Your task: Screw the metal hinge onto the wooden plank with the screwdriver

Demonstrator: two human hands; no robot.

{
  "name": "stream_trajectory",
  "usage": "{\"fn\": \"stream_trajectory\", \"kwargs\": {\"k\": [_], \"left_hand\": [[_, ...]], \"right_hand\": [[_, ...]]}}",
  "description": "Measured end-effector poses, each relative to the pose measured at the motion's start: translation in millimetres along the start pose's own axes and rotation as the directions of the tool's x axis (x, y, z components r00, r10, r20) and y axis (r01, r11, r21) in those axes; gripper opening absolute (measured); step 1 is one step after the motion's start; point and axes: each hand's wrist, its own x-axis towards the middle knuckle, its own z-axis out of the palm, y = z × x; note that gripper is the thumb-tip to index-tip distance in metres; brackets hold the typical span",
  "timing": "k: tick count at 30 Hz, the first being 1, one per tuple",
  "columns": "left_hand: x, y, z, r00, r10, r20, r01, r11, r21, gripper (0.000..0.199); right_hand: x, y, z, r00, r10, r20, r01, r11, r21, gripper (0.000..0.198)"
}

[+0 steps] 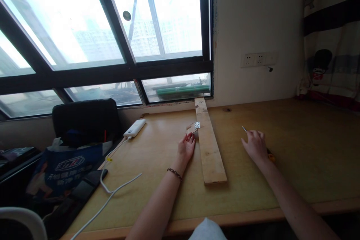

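Observation:
A long wooden board (pixel 210 146) lies on the table, its far end close to the window. A small metal hinge (pixel 197 125) sits at the board's left edge and spans onto a small wooden block (pixel 191 129) beside it. My left hand (pixel 186 148) is palm up, with its curled fingers at the near edge of that block; they partly hide it. Off to the right, my right hand (pixel 255 145) is closed around a screwdriver (pixel 244 129). Its thin metal shaft points to the upper left, and a yellow and black part shows behind the wrist.
A white power bank (pixel 135 128) with a white cable (pixel 116 190) lies on the table's left side. Beyond that edge are a black chair (pixel 86 118) and a blue bag (pixel 74 165). Windows rise behind the table (pixel 303 150); a patterned curtain (pixel 332 45) hangs at right.

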Motion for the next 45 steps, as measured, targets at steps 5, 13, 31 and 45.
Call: {"fn": "stream_trajectory", "kwargs": {"k": [5, 13, 31, 45], "left_hand": [[-0.2, -1.2, 0.3, 0.999, 0.011, -0.036, -0.012, 1.0, -0.017, 0.009], [-2.3, -3.5, 1.2, 0.996, 0.087, -0.019, -0.086, 0.995, 0.051, 0.021], [0.0, -11.6, 4.8, 0.964, 0.161, 0.213, -0.222, 0.927, 0.303, 0.037], [-6.5, -10.7, 3.1, 0.908, 0.265, 0.325, -0.416, 0.663, 0.622, 0.02]], "right_hand": [[12.5, -57.8, 4.3, 0.888, -0.438, -0.138, 0.459, 0.831, 0.313, 0.034], [52.9, -129.4, 48.0, 0.787, -0.614, -0.062, 0.514, 0.596, 0.616, 0.037], [53.6, -130.7, 53.0, 0.787, -0.615, -0.046, 0.507, 0.603, 0.616, 0.039], [51.9, -128.7, 63.3, 0.89, -0.452, -0.069, 0.368, 0.618, 0.695, 0.045]]}}
